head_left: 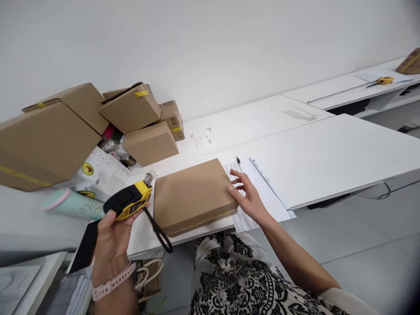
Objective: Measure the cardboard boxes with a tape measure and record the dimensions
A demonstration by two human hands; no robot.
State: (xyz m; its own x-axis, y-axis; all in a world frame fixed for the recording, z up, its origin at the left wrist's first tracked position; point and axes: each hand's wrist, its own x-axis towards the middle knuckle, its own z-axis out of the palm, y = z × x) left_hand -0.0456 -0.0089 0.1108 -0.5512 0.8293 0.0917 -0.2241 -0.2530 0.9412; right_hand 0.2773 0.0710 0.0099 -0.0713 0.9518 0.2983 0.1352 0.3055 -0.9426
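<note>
My left hand [114,236] is closed round a black and yellow tape measure [129,200] with a black wrist strap dangling from it. Its metal tip shows at the top, near the left end of a flat brown cardboard box [193,192]. This box lies on the white table, a strip of yellow tape along its near side. At the box's right end is my right hand [246,194], fingers apart, the thumb at the box's edge. Under and beside that hand lie printed sheets [244,218] and a pen [239,162].
Several cardboard boxes [139,107] are stacked at the back left against the wall. A mint tumbler [74,203] and an avocado-print carton [105,170] stand left of my left hand. Another tape measure [384,80] lies far right on the white table [328,153].
</note>
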